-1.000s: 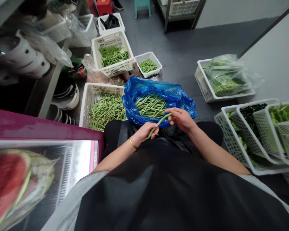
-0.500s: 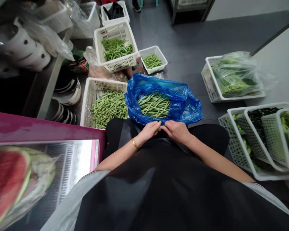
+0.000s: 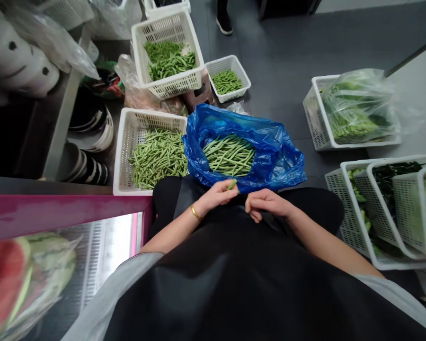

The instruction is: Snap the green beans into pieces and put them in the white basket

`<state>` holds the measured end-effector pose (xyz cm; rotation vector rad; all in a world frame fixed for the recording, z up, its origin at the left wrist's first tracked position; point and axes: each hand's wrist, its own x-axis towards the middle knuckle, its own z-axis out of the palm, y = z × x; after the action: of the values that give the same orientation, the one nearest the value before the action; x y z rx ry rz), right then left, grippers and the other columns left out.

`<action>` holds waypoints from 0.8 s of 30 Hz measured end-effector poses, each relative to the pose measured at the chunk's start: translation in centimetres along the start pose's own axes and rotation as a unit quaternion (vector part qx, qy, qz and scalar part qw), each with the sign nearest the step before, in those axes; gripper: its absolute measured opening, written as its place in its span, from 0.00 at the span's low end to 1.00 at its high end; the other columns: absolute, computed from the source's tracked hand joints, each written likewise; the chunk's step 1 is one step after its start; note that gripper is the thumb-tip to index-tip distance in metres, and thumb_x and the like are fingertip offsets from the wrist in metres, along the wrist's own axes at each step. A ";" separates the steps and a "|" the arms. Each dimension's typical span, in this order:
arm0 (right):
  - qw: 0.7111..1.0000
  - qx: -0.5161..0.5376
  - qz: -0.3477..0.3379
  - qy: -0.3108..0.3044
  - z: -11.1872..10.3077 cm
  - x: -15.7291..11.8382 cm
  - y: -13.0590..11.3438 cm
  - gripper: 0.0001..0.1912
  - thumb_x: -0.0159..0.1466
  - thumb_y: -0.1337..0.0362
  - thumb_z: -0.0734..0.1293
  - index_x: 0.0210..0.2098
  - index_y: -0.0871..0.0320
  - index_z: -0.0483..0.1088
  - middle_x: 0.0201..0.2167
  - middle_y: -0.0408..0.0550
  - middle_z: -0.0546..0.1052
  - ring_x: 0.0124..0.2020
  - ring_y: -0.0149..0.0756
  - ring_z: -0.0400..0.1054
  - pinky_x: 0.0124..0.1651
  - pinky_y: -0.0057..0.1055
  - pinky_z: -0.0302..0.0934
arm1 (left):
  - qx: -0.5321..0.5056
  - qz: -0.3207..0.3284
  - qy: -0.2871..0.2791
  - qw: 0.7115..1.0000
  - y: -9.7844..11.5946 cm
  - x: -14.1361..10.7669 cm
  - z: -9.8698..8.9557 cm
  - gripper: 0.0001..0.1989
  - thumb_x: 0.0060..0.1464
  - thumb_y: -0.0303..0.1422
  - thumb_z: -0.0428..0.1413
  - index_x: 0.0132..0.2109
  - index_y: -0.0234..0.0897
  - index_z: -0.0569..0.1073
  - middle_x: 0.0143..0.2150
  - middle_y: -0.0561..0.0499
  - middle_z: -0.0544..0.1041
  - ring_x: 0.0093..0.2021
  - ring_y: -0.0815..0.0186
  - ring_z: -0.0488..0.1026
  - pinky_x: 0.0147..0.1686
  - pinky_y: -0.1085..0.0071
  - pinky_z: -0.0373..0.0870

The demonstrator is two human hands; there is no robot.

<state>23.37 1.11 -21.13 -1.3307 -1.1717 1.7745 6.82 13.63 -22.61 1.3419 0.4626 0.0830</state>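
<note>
Big blue bag [image 3: 284, 149] sits gaping just past both hands, white crate [image 3: 133, 124] right beside it on the left. Long beans [image 3: 230, 156] fill the bag's middle, shorter beans [image 3: 159, 158] the crate. Right hand [image 3: 268, 203] is apart from the left, fingers curled, can't tell if it's got anything. Left hand [image 3: 218, 195] is nearer the crate, pinching one green bit [image 3: 232, 184], its visible end angled up-right, away from the crate.
</note>
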 end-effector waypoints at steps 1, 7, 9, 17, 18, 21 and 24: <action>0.993 -0.104 0.046 -0.022 -0.8 0.1 0.0 0.20 0.57 0.47 0.63 0.31 0.60 0.69 0.17 0.43 0.70 0.21 0.33 0.67 0.26 0.28 0.58 | 0.047 0.015 0.064 0.997 0.1 0.6 -0.8 0.21 0.44 0.48 0.58 0.28 0.36 0.61 0.22 0.57 0.60 0.21 0.75 0.56 0.22 0.76 0.52; 0.850 -0.504 0.151 0.018 -2.8 2.7 -1.0 0.15 0.61 0.57 0.63 0.43 0.59 0.71 0.34 0.52 0.77 0.35 0.39 0.70 0.33 0.28 0.56 | 0.388 -0.090 0.252 0.882 -0.8 7.0 -5.8 0.12 0.42 0.31 0.61 0.30 0.36 0.64 0.30 0.46 0.70 0.39 0.57 0.70 0.37 0.70 0.61; 0.854 -0.506 0.120 0.020 -2.3 3.7 -1.9 0.15 0.63 0.58 0.61 0.45 0.58 0.70 0.34 0.50 0.77 0.34 0.37 0.70 0.33 0.27 0.55 | 0.430 -0.111 0.230 0.866 -1.4 8.9 -6.8 0.09 0.42 0.28 0.60 0.27 0.35 0.65 0.31 0.43 0.72 0.42 0.55 0.71 0.39 0.69 0.62; 0.946 -0.252 0.013 0.202 -1.8 4.9 -3.2 0.13 0.62 0.58 0.59 0.33 0.59 0.71 0.25 0.45 0.75 0.24 0.31 0.68 0.30 0.26 0.59 | -0.011 -0.052 0.221 0.974 0.4 7.5 -7.1 0.12 0.42 0.34 0.61 0.25 0.34 0.64 0.15 0.58 0.62 0.13 0.78 0.53 0.16 0.77 0.46; 0.953 -0.202 0.013 0.224 -1.6 5.3 -3.0 0.14 0.62 0.56 0.59 0.34 0.59 0.70 0.23 0.44 0.74 0.22 0.31 0.68 0.28 0.26 0.60 | -0.075 -0.052 0.216 0.972 0.9 6.8 -6.5 0.13 0.41 0.35 0.61 0.26 0.34 0.64 0.15 0.58 0.62 0.12 0.79 0.50 0.15 0.77 0.43; 0.960 -0.129 -0.002 0.247 -0.5 6.4 -2.5 0.17 0.60 0.52 0.59 0.31 0.59 0.69 0.20 0.42 0.71 0.18 0.29 0.65 0.23 0.26 0.59 | -0.169 -0.028 0.205 0.964 1.8 5.2 -4.0 0.15 0.40 0.36 0.63 0.27 0.34 0.64 0.16 0.58 0.65 0.12 0.81 0.51 0.14 0.77 0.40; 0.948 -0.168 -0.043 0.267 0.5 6.5 -1.9 0.18 0.62 0.53 0.57 0.26 0.59 0.68 0.17 0.41 0.69 0.17 0.28 0.64 0.23 0.25 0.58 | -0.205 -0.015 0.202 0.958 1.9 4.0 -1.9 0.16 0.40 0.38 0.63 0.27 0.33 0.65 0.17 0.58 0.66 0.12 0.81 0.53 0.13 0.78 0.41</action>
<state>20.93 7.36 -21.91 -1.7825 -1.2188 1.0701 10.18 17.12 -22.18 0.9059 0.7648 0.4116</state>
